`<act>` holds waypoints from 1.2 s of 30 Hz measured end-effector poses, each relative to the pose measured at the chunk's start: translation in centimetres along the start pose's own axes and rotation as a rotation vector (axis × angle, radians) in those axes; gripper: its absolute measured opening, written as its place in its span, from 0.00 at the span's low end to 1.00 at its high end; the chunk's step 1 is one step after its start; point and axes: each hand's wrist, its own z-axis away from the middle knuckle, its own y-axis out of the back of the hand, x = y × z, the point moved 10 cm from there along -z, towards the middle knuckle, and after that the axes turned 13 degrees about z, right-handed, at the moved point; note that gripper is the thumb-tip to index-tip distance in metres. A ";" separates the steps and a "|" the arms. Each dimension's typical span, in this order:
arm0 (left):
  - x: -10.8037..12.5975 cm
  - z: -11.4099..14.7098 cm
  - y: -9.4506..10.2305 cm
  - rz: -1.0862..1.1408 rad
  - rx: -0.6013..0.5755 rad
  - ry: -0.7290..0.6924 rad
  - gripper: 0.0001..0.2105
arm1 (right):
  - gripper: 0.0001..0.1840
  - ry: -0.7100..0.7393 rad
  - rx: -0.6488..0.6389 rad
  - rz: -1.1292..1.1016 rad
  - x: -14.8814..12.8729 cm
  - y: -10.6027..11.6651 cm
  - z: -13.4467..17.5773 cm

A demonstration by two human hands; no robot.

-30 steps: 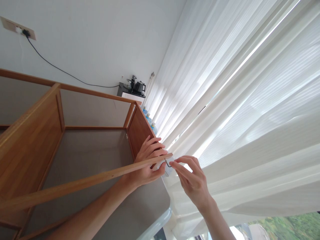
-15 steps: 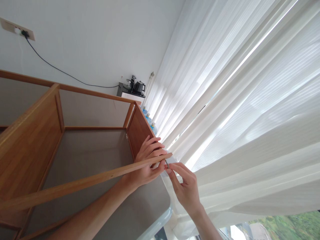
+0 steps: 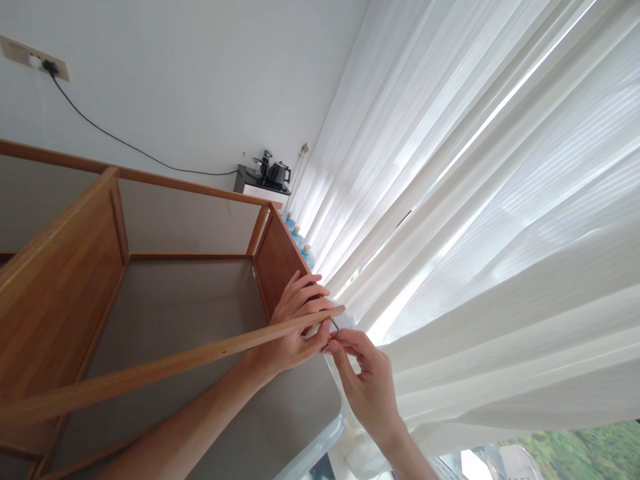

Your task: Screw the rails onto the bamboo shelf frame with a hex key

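Observation:
A long wooden rail (image 3: 200,357) of a cabinet frame crosses in front of me, its far end near the window. My left hand (image 3: 295,327) wraps around that end, where the rail meets the wooden side panel (image 3: 281,263). Just under the rail's end, my right hand (image 3: 367,373) pinches a thin bent metal hex key (image 3: 337,327) between thumb and fingertips. The key's tip meets the underside of the rail beside my left thumb. Any screw there is too small to make out.
The wooden frame with a divider panel (image 3: 65,267) stands on a grey table (image 3: 280,413) with a rounded edge. Behind it are a black kettle (image 3: 277,175) on a small cabinet and several water bottles (image 3: 306,253). White curtains (image 3: 475,220) hang on the right.
My right hand has turned the hex key and shifted slightly down and left, so more of the bend shows. My left hand and the rail stay in place.

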 end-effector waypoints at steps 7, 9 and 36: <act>0.1 -0.1 0.0 -0.014 0.004 -0.002 0.16 | 0.08 0.238 0.166 0.268 -1.9 1.6 0.7; 0.2 -0.1 0.0 -0.014 0.007 -0.008 0.16 | 0.10 0.342 0.186 0.348 -2.7 1.8 0.8; 0.0 0.0 0.0 -0.020 0.000 0.013 0.15 | 0.16 0.863 0.188 0.913 -7.1 2.7 0.2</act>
